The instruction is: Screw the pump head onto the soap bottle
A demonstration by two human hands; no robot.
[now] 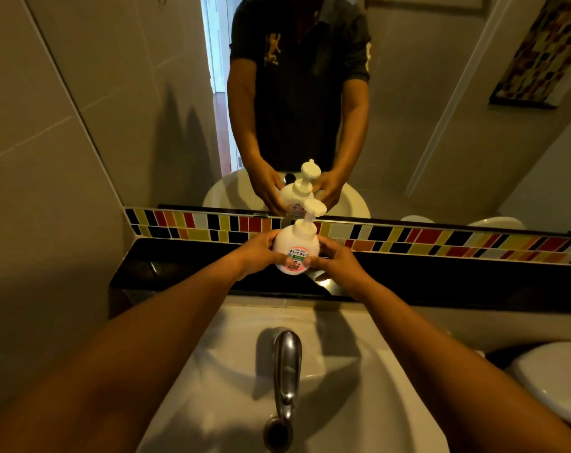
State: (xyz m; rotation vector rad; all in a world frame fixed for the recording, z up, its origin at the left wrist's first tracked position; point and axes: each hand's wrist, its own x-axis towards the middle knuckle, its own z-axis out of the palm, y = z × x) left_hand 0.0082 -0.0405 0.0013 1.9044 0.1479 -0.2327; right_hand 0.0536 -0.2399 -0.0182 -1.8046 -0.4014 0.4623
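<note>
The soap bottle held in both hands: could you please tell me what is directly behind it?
Behind the soap bottle run the black ledge, the coloured tile strip and the mirror with its reflection. The left hand and right hand cover the ledge beside it.

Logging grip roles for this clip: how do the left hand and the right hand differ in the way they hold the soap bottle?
The left hand cups the soap bottle high on its side, fingers around the shoulder; the right hand sits lower, near the base. The left hand's thumb lies on the label's left edge, the right hand's thumb on its right. Both grip the body; neither touches the pump head.
</note>
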